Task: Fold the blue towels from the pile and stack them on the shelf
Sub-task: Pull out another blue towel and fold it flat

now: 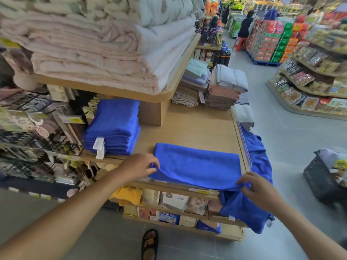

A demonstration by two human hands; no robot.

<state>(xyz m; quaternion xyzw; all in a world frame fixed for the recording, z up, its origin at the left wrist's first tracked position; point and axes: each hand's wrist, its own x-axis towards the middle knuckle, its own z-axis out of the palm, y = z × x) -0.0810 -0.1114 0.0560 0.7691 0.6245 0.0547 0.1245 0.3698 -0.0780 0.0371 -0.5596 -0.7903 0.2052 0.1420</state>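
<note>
A light wooden shelf (197,124) in a shop aisle is seen, with a grey tiled floor (281,132) running past it toward racks of packaged food (309,87) on the right. A blue towel (199,164), folded over once, is spread flat across the front of the shelf. Its near left corner is pinched by the left hand (139,166), fingers (153,165) curled round the cloth; its near right corner is gripped in the same way by the right hand (257,186). A stack of folded blue towels (114,128) is set at the back left of the shelf, well apart from the spread one. A pile of loose blue towels (242,205) is draped over the shelf's right end and hangs toward the floor. Above, pale folded blankets (93,53) are heaped on an upper shelf (105,89). A dark basket (323,179) is placed on the floor at the right; pale cloth and a yellow-labelled pack are held in it, too blurred to be told further.
</note>
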